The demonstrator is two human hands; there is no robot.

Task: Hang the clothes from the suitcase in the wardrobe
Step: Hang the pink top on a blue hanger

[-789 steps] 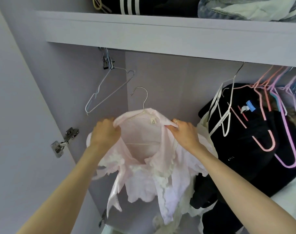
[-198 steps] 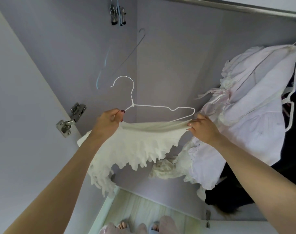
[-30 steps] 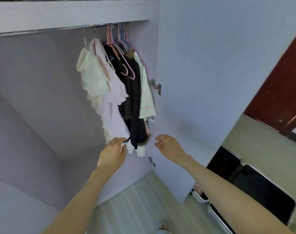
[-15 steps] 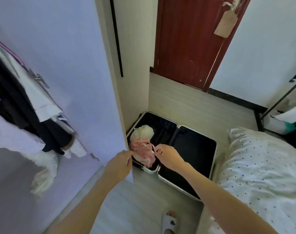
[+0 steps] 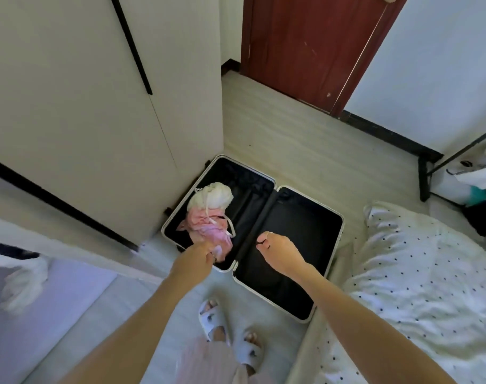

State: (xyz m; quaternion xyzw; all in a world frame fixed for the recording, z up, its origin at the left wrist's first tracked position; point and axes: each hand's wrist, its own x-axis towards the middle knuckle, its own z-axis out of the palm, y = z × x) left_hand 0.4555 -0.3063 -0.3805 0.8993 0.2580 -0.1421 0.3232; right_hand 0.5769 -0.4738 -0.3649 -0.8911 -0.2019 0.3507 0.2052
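The left hand point(image 5: 195, 258) reaches down toward the near end of the pink garment point(image 5: 210, 231); its fingers are curled there, but whether they already grip the cloth cannot be told; the right hand point(image 5: 280, 250) hovers over the black lining with fingers loosely bent, holding nothing; the pink garment lies crumpled in the left half of the open suitcase point(image 5: 329, 261), touching a cream-white bundle point(image 5: 212, 195) at the far end of the same half; the right half holds only lining; the suitcase lies flat on the pale floor point(image 5: 291, 139), its left edge just beside the wardrobe door point(image 5: 84, 120); a spotted duvet point(image 5: 419, 273) lies to the right; two slippered feet point(image 5: 230, 331) stand near the front edge; a dark red door point(image 5: 305, 45) stands beyond.
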